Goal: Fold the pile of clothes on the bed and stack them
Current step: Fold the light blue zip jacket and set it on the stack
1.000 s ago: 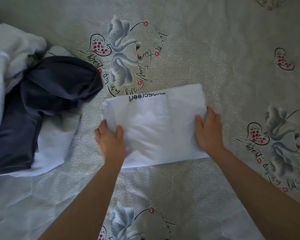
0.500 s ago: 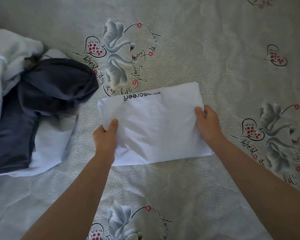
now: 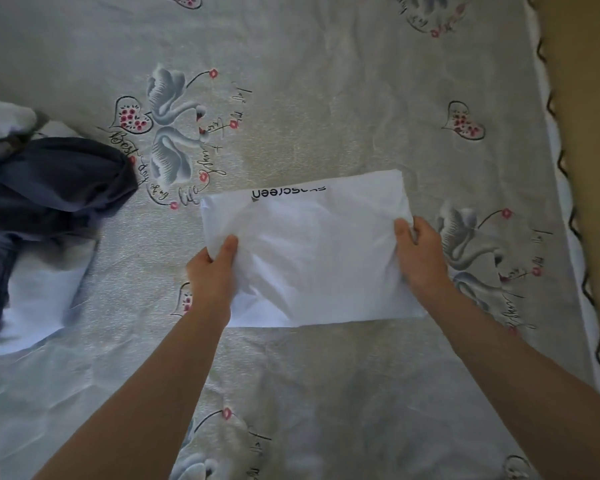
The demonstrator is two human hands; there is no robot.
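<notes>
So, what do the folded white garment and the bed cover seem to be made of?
The folded white garment looks like thin, matte woven or knit cloth, perhaps cotton: it creases softly where the left hand and right hand grip it. The bed cover seems a printed fabric with a fine pebbled texture and slight sheen, possibly synthetic; the pictures cannot settle the fibre.

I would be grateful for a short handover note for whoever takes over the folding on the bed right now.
Left hand grips the folded white shirt's left edge; right hand grips its right edge.
The shirt is folded into a rectangle, over the bedsheet.
The unfolded pile, dark garment on white ones, lies at far left.
Done: this shirt's folding.
Left: set it down, fold the pile, stack.
</notes>
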